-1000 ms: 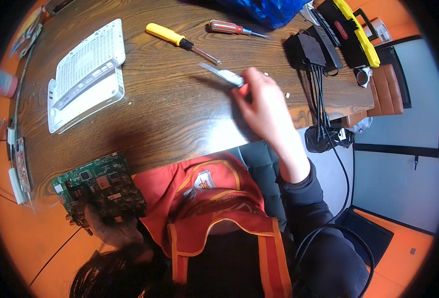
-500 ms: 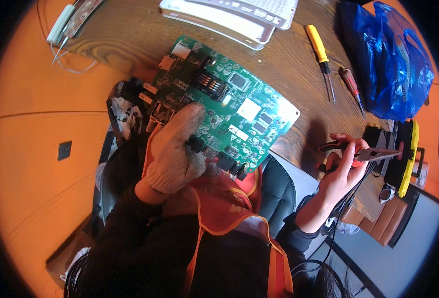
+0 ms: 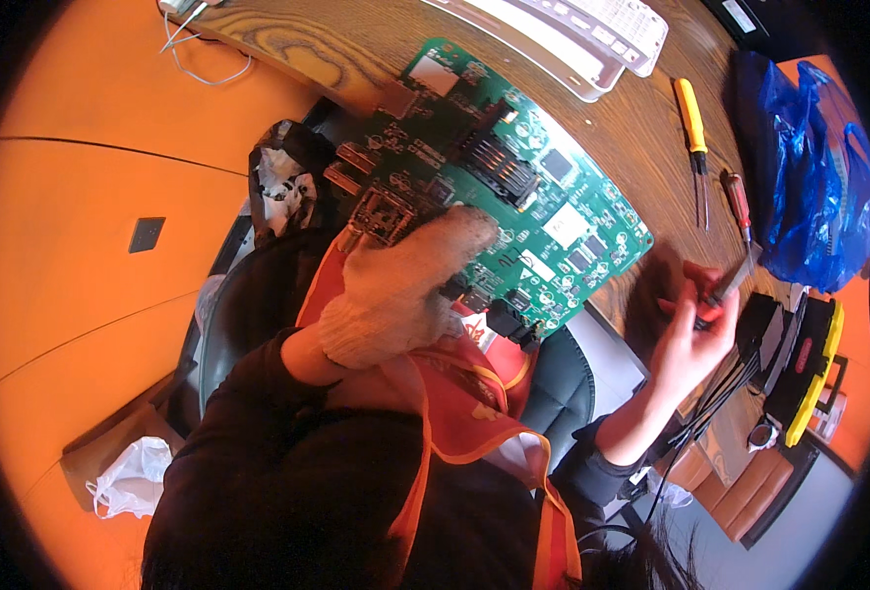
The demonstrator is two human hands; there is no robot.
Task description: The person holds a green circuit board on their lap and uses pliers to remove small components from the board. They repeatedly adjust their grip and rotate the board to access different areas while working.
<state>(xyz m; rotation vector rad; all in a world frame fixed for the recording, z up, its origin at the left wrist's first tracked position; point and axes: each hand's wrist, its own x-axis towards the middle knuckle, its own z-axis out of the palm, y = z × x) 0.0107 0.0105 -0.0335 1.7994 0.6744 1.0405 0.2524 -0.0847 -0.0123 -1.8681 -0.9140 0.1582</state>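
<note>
My left hand (image 3: 395,285), in a pale knitted glove, grips a green circuit board (image 3: 513,224) along its near left edge, the thumb side lying over its face. The board is tilted above the table's near edge, with a black slotted connector and several metal ports showing. To the right of the board, my bare right hand (image 3: 695,339) is closed round a pair of pliers (image 3: 736,276) with red handles. Their jaws point up and to the right, apart from the board. The palm hides most of the handles.
A yellow-handled screwdriver (image 3: 690,116) and a red-handled one (image 3: 739,205) lie on the wooden table (image 3: 641,123). Beside them is a blue plastic bag (image 3: 809,187). White plastic casings (image 3: 587,74) lie at the back. Black cables (image 3: 720,379) and a black-and-yellow case (image 3: 813,369) are at right.
The whole view has shifted, so the table things sit further right. The pliers have swung from pointing right to pointing up and right. The left hand keeps its hold on the board.
</note>
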